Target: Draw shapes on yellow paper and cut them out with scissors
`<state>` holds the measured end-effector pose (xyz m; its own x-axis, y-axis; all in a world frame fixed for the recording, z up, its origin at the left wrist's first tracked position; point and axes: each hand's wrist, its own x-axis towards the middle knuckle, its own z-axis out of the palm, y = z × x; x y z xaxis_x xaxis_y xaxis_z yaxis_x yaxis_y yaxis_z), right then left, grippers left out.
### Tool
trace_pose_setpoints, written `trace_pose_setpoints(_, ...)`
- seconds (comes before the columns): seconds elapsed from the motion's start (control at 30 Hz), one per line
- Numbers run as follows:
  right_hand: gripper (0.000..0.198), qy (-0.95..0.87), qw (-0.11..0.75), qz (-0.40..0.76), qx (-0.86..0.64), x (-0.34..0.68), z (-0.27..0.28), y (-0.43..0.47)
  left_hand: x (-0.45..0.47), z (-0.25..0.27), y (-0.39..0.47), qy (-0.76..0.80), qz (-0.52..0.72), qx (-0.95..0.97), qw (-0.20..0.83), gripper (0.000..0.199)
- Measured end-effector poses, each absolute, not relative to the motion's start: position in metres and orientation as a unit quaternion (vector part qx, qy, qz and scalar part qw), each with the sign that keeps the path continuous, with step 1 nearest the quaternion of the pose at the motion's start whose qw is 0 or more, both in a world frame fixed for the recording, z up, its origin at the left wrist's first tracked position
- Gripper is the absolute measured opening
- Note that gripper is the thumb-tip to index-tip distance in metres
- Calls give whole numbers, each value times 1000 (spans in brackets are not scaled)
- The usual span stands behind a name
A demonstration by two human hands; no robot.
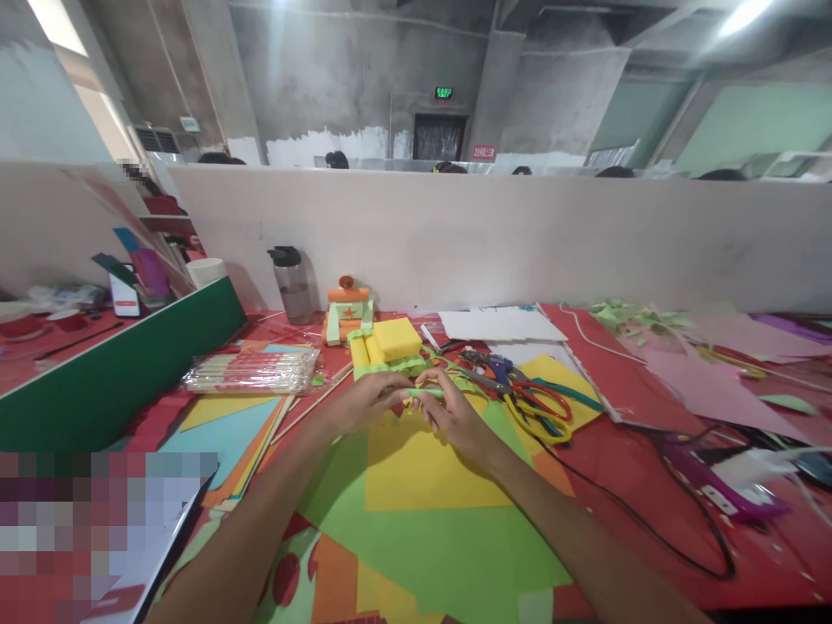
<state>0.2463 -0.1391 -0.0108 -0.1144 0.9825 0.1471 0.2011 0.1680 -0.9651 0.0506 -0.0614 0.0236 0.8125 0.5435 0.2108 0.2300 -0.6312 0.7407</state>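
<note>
My left hand (pixel 367 400) and my right hand (pixel 451 416) meet over the table, both pinching a thin rolled green paper strip (pixel 425 393) held level between the fingertips. Under the hands lie a yellow paper sheet (pixel 416 472) and a larger green sheet (pixel 455 555). Just beyond the hands stands a yellow foam block with yellow paper rolls (pixel 386 344) wrapped in green strips. Behind it is an orange and green paper model (pixel 347 314).
Several scissors (pixel 520 390) lie right of the hands. A packet of wooden sticks (pixel 250 371) lies to the left, a grey bottle (pixel 292 284) at the back, a glue gun and black cable (pixel 702 485) to the right. A white partition (pixel 520 234) closes off the back.
</note>
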Motion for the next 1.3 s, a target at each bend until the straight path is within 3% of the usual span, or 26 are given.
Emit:
trace_pose_setpoints(0.27, 32, -630, 441, 414, -488, 241, -6, -139, 47, 19, -56, 234, 192, 929, 213, 40)
trace_pose_setpoints(0.5, 30, -660, 412, 307, -549, 252, -2, -131, 15, 33, -37, 325, 195, 915, 142, 36)
trace_pose_setpoints(0.63, 35, -728, 312, 231, -565, 265, -5, -129, -11, 40, -29, 349, 134, 916, 145, 38)
trace_pose_setpoints(0.77, 53, -788, 216, 180, -548, 272, -7, -132, -26, 38, -25, 373, 52, 915, 142, 31)
trace_pose_setpoints(0.97, 66, -795, 167, 169, -559, 270, -8, -130, -27, 33, -27, 435, -33, 893, 113, 19)
trace_pose_setpoints(1.1, 67, -788, 150, 186, -567, 269, -7, -127, -14, 38, -32, 427, 2, 899, 96, 25)
trace_pose_setpoints(1.3, 57, -770, 162, 267, -557, 268, -5, -124, 27, 21, -48, 271, 94, 941, 180, 24)
